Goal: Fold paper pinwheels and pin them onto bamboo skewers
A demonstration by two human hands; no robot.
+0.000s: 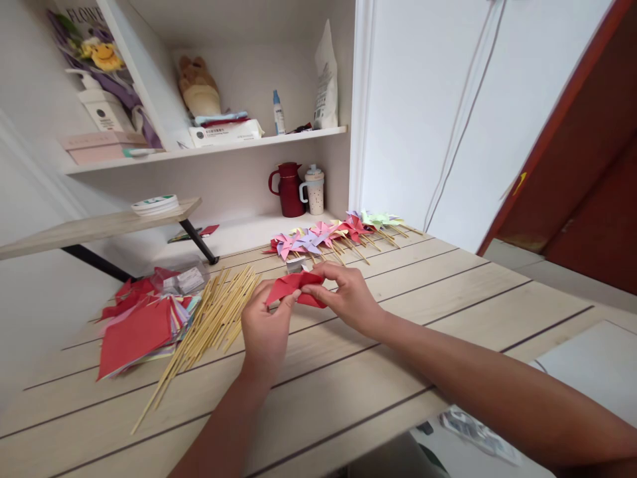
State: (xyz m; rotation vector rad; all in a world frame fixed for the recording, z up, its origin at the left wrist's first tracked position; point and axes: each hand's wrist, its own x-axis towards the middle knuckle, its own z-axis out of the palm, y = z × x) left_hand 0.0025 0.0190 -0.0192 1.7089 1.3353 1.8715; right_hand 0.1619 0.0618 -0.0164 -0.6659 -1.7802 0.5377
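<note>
A folded piece of red paper [293,289] is held above the wooden table [448,292] between both hands. My left hand [265,328] pinches its left end from below. My right hand [343,295] grips its right end with fingers curled over the top. To the left lies a bundle of thin wooden sticks [212,325], and further left a stack of coloured paper sheets [139,325] with red on top. Behind the hands a row of finished paper pinwheels on sticks [338,234] lies on the table.
A dark red jug [288,189] and a speckled cup [314,189] stand on a low shelf at the back. The upper shelf [209,149] holds a plush toy, boxes and a bottle. A red door [587,153] stands at right.
</note>
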